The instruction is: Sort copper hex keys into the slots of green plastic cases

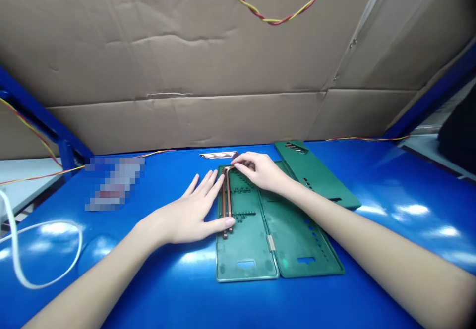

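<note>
Left of the green case point(253, 246) we see the left forearm point(107, 274), bare and smooth, narrowing to a bare wrist. At the case's left edge, our bare left hand point(195, 207) has slim, tapering fingers point(216, 189) and a rounded thumbnail point(230, 221). Over the case's far part we see a bare right hand point(264, 170), similarly slim; its bare right forearm point(372, 248) broadens rightward.

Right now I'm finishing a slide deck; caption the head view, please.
Both hands touch copper-coloured L-shaped keys over an open green case.
</note>
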`<action>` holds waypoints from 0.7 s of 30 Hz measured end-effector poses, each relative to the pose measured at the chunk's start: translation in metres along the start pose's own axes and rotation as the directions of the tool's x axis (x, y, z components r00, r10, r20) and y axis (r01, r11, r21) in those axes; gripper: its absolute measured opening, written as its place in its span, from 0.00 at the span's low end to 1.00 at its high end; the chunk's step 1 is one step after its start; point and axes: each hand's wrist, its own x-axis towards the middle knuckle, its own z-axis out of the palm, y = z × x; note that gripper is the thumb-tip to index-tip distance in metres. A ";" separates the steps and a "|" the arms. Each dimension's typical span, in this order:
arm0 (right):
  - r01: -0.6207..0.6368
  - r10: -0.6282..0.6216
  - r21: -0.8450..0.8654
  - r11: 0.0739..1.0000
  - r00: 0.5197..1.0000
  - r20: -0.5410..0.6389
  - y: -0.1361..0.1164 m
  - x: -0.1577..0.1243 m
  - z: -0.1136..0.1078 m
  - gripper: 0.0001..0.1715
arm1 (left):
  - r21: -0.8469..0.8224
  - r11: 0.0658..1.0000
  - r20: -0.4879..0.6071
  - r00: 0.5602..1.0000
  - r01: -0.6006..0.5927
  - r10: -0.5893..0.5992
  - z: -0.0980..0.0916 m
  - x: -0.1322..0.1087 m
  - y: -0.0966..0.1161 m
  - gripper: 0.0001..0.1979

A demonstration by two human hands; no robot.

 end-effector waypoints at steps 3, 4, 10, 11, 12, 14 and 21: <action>0.015 -0.016 -0.044 0.999 1.000 -0.025 0.006 0.001 0.000 0.07 | -0.018 0.999 0.024 0.999 0.043 -0.043 -0.002 -0.001 0.004 0.48; 0.022 -0.023 -0.049 0.999 0.999 -0.025 0.007 0.001 0.001 0.07 | -0.020 0.999 0.028 0.998 0.051 -0.050 -0.002 -0.001 0.005 0.48; 0.076 -0.076 -0.059 0.995 0.997 -0.004 0.009 -0.001 0.003 0.10 | -0.014 1.000 0.005 1.000 0.018 -0.018 0.000 0.001 0.003 0.46; 0.089 -0.089 -0.063 0.994 0.996 0.002 0.009 -0.001 0.003 0.11 | -0.009 1.000 0.008 1.000 0.016 -0.016 0.000 0.001 0.003 0.46; 0.101 -0.101 -0.067 0.993 0.995 0.011 0.009 -0.001 0.002 0.11 | -0.003 1.000 0.011 1.000 0.013 -0.013 0.000 0.001 0.004 0.46; 0.123 -0.121 -0.073 0.990 0.992 0.032 0.008 -0.001 0.001 0.11 | 0.008 1.000 0.017 1.000 0.007 -0.007 -0.001 0.002 0.005 0.47; 0.203 -0.195 -0.112 0.973 0.977 0.081 0.007 -0.001 0.002 0.12 | 0.028 1.000 0.035 0.999 0.004 -0.005 -0.006 0.003 0.011 0.49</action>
